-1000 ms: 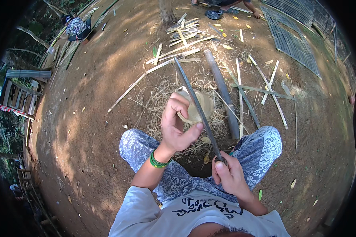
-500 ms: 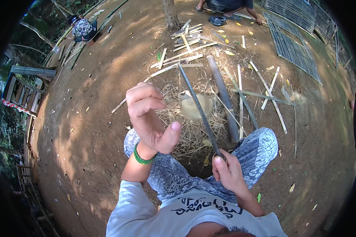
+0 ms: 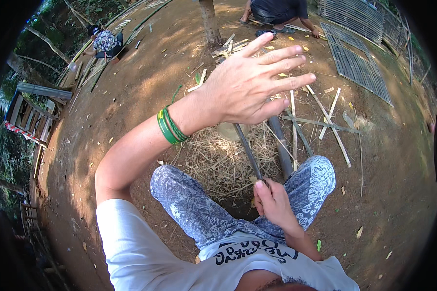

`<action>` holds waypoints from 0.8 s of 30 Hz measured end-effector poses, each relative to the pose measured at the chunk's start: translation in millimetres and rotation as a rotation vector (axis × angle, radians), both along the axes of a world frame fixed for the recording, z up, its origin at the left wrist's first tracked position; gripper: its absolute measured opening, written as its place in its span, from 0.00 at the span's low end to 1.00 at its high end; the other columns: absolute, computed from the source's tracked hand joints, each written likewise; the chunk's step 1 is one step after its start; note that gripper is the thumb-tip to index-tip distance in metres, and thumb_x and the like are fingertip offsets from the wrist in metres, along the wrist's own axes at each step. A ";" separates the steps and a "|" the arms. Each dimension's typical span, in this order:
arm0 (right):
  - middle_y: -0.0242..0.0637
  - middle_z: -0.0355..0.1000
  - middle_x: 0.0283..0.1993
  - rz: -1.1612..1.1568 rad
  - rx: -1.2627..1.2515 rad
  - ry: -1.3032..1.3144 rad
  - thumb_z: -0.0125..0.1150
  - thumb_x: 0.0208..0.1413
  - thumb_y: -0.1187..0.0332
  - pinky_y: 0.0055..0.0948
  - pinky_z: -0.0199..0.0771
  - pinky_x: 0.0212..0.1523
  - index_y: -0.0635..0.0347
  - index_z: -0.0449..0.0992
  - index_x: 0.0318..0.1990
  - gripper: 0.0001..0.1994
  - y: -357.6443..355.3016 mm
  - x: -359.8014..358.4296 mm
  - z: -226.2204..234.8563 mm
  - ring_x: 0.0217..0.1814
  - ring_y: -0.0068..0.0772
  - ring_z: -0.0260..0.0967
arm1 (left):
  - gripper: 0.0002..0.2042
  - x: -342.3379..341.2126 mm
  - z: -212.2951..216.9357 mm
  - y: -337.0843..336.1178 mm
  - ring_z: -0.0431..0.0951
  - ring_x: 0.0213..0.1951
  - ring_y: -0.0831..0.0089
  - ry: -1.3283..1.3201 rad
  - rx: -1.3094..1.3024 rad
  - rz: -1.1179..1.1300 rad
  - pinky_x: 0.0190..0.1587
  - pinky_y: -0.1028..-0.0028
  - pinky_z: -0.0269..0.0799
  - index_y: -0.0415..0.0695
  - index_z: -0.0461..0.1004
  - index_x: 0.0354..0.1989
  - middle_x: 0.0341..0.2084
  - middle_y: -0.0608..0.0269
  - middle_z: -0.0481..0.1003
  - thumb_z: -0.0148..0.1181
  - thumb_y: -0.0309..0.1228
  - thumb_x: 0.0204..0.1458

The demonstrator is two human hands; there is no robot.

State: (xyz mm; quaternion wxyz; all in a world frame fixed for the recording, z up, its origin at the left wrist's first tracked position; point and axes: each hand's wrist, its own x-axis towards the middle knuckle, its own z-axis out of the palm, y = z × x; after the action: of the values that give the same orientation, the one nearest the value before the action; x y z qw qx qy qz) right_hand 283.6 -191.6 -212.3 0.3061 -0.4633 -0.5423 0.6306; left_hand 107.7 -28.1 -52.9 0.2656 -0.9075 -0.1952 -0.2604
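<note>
My left hand [image 3: 257, 85] is raised in front of me with its fingers spread, back of the hand showing and nothing in it. Green bands [image 3: 169, 127] circle that wrist. Low by my right knee, my right hand [image 3: 275, 200] is wrapped round the handle end of a long dark machete [image 3: 248, 152], whose blade points away from me; my left hand hides its far part. Beneath the blade lies a pale rounded block [image 3: 228, 131], mostly covered by my left hand. Thin shavings [image 3: 211, 157] are heaped around the block, between my knees.
A dark bamboo pole [image 3: 280, 145] lies right of the shavings. Beyond it are crossed bamboo strips [image 3: 328, 121] and a slatted bamboo panel [image 3: 359, 68]. A tree trunk [image 3: 210, 24] stands ahead. One person [image 3: 277, 12] crouches at the far right, another [image 3: 106, 42] at the far left.
My left hand has swung forward and to the right, turned over, and its curled fingers have spread. My right hand still grips the machete, shifted slightly left.
</note>
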 end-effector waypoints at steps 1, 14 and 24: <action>0.36 0.65 0.13 -0.035 0.211 -0.110 0.56 0.67 0.55 0.35 0.65 0.22 0.74 0.73 0.38 0.23 1.0 -1.6 -18.4 0.16 0.28 0.68 | 0.27 2.4 14.8 -1.0 0.66 0.68 0.66 0.004 0.062 -0.001 0.66 0.52 0.62 0.57 0.72 0.64 0.60 0.62 0.73 0.61 0.42 0.54; 0.27 0.63 0.13 -0.089 0.103 0.015 0.53 0.70 0.53 0.25 0.58 0.16 0.71 0.72 0.37 0.23 16.2 -5.5 -4.6 0.12 0.18 0.60 | 0.23 3.8 69.6 -2.2 0.74 0.59 0.64 -0.080 0.203 -0.085 0.57 0.60 0.71 0.58 0.74 0.63 0.56 0.61 0.76 0.57 0.45 0.59; 0.29 0.61 0.14 -0.083 0.094 0.011 0.46 0.73 0.54 0.23 0.58 0.15 0.59 0.64 0.26 0.23 21.6 -10.9 8.9 0.12 0.19 0.59 | 0.26 15.6 50.6 24.9 0.66 0.68 0.64 -0.011 0.186 -0.103 0.68 0.54 0.61 0.58 0.70 0.67 0.61 0.59 0.73 0.53 0.50 0.62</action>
State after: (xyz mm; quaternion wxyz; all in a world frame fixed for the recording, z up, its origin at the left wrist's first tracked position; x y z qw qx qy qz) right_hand 272.6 -170.0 -203.5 0.3561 -0.4672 -0.5499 0.5937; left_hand 123.4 -3.3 -2.4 0.3336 -0.8863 -0.1249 -0.2958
